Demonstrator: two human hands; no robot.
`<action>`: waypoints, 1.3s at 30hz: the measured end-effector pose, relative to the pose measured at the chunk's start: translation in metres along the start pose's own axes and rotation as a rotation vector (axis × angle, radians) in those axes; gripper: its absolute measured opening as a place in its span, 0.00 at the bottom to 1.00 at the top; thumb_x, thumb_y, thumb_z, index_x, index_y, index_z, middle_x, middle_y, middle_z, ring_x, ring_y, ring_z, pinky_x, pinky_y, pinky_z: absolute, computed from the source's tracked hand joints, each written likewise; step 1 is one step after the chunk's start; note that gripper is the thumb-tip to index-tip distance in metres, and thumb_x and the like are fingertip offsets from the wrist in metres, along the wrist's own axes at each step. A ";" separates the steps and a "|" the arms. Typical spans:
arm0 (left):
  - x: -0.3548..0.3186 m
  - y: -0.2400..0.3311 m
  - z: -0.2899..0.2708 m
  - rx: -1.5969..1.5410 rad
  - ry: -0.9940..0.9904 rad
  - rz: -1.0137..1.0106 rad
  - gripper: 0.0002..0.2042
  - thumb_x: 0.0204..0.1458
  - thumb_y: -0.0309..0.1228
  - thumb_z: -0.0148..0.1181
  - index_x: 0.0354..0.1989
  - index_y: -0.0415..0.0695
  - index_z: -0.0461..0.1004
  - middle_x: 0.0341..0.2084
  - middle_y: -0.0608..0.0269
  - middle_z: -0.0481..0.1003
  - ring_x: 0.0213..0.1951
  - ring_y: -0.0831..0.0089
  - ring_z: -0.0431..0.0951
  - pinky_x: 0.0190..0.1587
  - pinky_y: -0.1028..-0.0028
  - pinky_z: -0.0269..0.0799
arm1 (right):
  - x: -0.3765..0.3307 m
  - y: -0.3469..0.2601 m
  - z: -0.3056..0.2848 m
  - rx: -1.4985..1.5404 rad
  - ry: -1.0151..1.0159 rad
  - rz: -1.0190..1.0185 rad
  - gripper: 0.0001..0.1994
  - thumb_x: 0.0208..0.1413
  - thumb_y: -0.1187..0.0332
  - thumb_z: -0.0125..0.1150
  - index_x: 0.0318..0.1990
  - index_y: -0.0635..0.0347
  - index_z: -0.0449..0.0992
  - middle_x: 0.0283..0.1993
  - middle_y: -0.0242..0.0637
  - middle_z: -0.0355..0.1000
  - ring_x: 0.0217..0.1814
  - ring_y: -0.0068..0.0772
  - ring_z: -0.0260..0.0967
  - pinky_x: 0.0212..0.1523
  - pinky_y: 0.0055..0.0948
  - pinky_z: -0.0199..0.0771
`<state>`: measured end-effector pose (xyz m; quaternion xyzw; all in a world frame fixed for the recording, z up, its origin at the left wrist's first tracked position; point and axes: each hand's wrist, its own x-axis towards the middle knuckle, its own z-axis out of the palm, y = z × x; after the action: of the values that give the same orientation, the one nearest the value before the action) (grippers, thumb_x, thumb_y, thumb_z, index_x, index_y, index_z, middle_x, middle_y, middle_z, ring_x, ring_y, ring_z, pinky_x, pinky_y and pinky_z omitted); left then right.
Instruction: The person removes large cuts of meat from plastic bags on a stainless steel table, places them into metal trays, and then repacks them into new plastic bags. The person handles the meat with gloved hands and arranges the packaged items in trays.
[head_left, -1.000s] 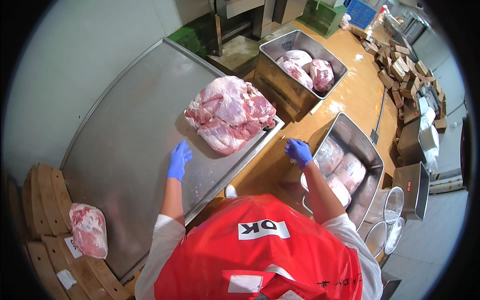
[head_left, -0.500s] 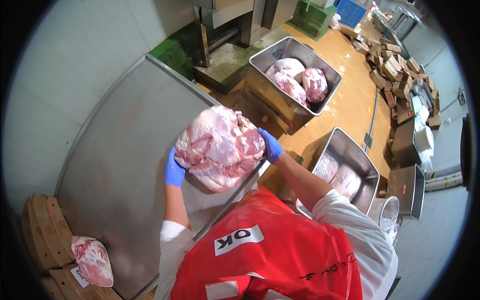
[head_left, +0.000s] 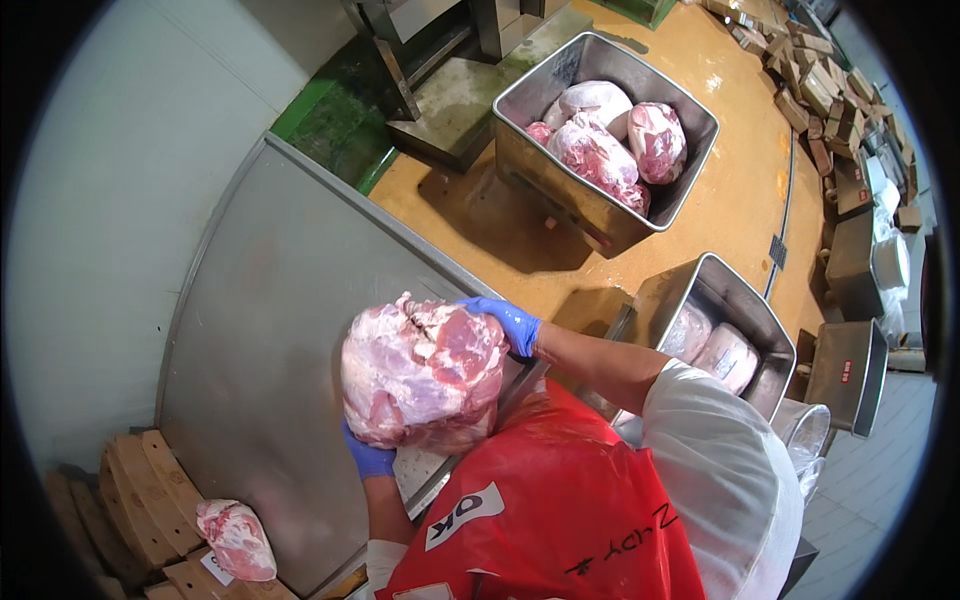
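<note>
Surface (head_left: 270, 330): brushed steel, matt. Bins (head_left: 560, 180): dull sheet metal. Meat cut (head_left: 420, 375): raw, moist, glossy. Gloves on left hand (head_left: 368, 458) and right hand (head_left: 505, 322): smooth blue rubber. Apron (head_left: 560, 510): shiny red plastic.

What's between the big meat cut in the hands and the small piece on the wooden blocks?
In the head view, only bare steel table lies between the big meat cut and the small piece.

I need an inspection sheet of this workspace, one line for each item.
Surface: steel table, bare where visible.
Job's things: large raw meat cut, lifted off the table.
Clutter: smaller meat piece on wooden pallets.
Grips: left hand under the cut; right hand on its top; blue gloves.
Cables: nothing seen.
Surroundings: two steel bins with meat, far and near; orange floor.
</note>
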<state>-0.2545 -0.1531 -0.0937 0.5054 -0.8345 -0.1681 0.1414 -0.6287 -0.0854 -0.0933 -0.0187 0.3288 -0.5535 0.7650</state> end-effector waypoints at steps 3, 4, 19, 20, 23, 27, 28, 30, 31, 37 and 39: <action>0.005 0.039 -0.017 0.056 0.138 0.057 0.30 0.56 0.35 0.59 0.65 0.37 0.61 0.57 0.48 0.70 0.55 0.58 0.74 0.54 0.61 0.76 | 0.001 -0.005 0.002 -0.030 -0.010 0.010 0.21 0.61 0.61 0.54 0.60 0.59 0.73 0.56 0.41 0.76 0.57 0.34 0.74 0.61 0.35 0.73; 0.010 0.056 -0.025 -0.061 0.118 0.012 0.31 0.54 0.36 0.62 0.64 0.36 0.63 0.57 0.48 0.70 0.55 0.57 0.74 0.55 0.61 0.76 | -0.001 -0.008 0.001 0.010 -0.022 0.018 0.21 0.61 0.61 0.54 0.59 0.59 0.73 0.56 0.41 0.75 0.57 0.33 0.74 0.60 0.35 0.74; 0.267 0.287 -0.140 -1.399 -0.455 -0.146 0.40 0.63 0.60 0.36 0.73 0.39 0.52 0.70 0.50 0.58 0.69 0.54 0.62 0.70 0.54 0.57 | -0.087 -0.138 -0.086 0.547 -0.048 -0.664 0.23 0.62 0.53 0.50 0.59 0.57 0.73 0.57 0.40 0.75 0.60 0.40 0.72 0.63 0.42 0.71; 0.288 0.322 -0.145 -1.498 -0.515 0.020 0.41 0.63 0.62 0.34 0.74 0.39 0.50 0.71 0.49 0.56 0.71 0.56 0.57 0.72 0.55 0.52 | -0.095 -0.155 -0.084 0.522 -0.013 -0.787 0.23 0.63 0.53 0.49 0.59 0.56 0.72 0.58 0.40 0.73 0.61 0.40 0.70 0.64 0.44 0.70; 0.319 0.387 -0.156 -1.616 -0.638 0.227 0.43 0.64 0.64 0.33 0.75 0.40 0.44 0.73 0.47 0.52 0.73 0.54 0.53 0.74 0.56 0.47 | -0.107 -0.208 -0.082 0.305 0.323 -1.209 0.25 0.64 0.52 0.46 0.63 0.53 0.68 0.63 0.38 0.69 0.66 0.41 0.65 0.67 0.53 0.64; 0.320 0.406 -0.153 -1.444 -0.564 0.432 0.43 0.64 0.64 0.34 0.76 0.42 0.42 0.73 0.45 0.49 0.73 0.53 0.51 0.74 0.57 0.46 | -0.120 -0.274 -0.081 0.506 0.244 -1.249 0.27 0.61 0.53 0.45 0.66 0.51 0.67 0.66 0.35 0.68 0.68 0.42 0.65 0.67 0.53 0.65; 0.315 0.408 -0.148 -1.383 -0.562 0.478 0.43 0.64 0.64 0.35 0.76 0.42 0.41 0.73 0.45 0.49 0.73 0.53 0.51 0.74 0.57 0.46 | -0.118 -0.292 -0.108 0.500 0.274 -1.294 0.28 0.62 0.51 0.45 0.66 0.51 0.66 0.65 0.36 0.69 0.67 0.44 0.65 0.65 0.53 0.67; 0.311 0.394 -0.134 -1.318 -0.603 0.423 0.39 0.66 0.60 0.37 0.76 0.43 0.43 0.73 0.45 0.51 0.72 0.54 0.54 0.73 0.58 0.49 | -0.107 -0.318 -0.148 0.381 0.218 -1.186 0.28 0.62 0.49 0.50 0.67 0.51 0.66 0.67 0.38 0.66 0.69 0.44 0.62 0.65 0.51 0.67; 0.310 0.385 -0.124 -1.271 -0.624 0.381 0.38 0.67 0.58 0.38 0.76 0.43 0.44 0.72 0.46 0.53 0.72 0.55 0.56 0.72 0.59 0.51 | -0.100 -0.325 -0.172 0.277 0.393 -1.113 0.30 0.62 0.47 0.53 0.67 0.52 0.65 0.68 0.38 0.64 0.70 0.43 0.61 0.65 0.50 0.65; 0.256 0.298 -0.105 -0.992 -0.543 0.286 0.31 0.69 0.44 0.47 0.75 0.44 0.47 0.67 0.51 0.64 0.62 0.61 0.71 0.65 0.64 0.64 | -0.036 -0.295 -0.161 -0.081 0.424 -0.888 0.22 0.64 0.52 0.57 0.58 0.57 0.73 0.59 0.37 0.71 0.61 0.39 0.67 0.59 0.40 0.68; 0.228 0.251 -0.106 -0.850 -0.471 0.290 0.30 0.69 0.40 0.47 0.75 0.44 0.48 0.66 0.52 0.65 0.60 0.63 0.72 0.63 0.65 0.66 | -0.040 -0.236 -0.131 -0.124 0.493 -0.736 0.16 0.65 0.54 0.56 0.50 0.56 0.78 0.47 0.33 0.77 0.49 0.34 0.74 0.49 0.34 0.73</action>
<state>-0.5137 -0.2617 0.1240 0.2303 -0.7632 -0.5809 0.1645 -0.9005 -0.0986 -0.0841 -0.0476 0.5054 -0.7560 0.4132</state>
